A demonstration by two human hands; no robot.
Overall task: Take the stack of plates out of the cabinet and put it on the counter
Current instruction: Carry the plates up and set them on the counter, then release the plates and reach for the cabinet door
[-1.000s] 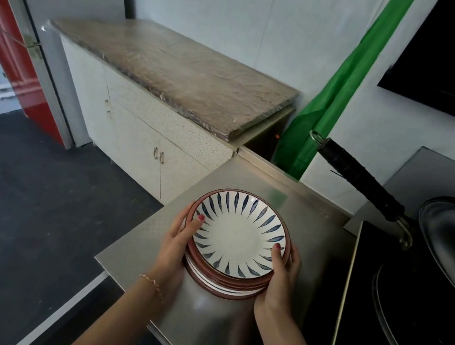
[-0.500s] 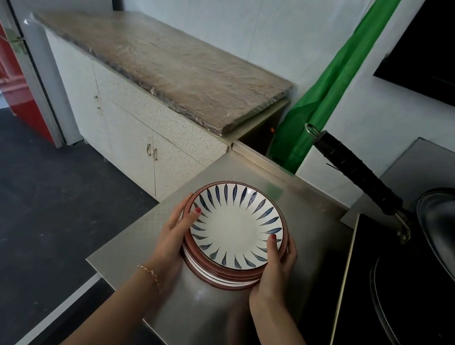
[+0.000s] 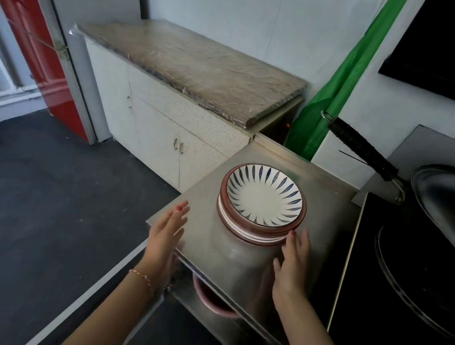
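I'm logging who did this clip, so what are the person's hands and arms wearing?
Both forearms are bare, no sleeves in view. The left hand has a thin beaded bracelet at the wrist. Red nail polish shows on both hands, including the right hand. No gloves or watch are visible.

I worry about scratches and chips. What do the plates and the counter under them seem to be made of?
The stack of plates looks like glazed ceramic: glossy white face, painted blue strokes, reddish-brown rims. The counter looks like brushed stainless steel: grey, with a soft, blurred reflection of the stack.
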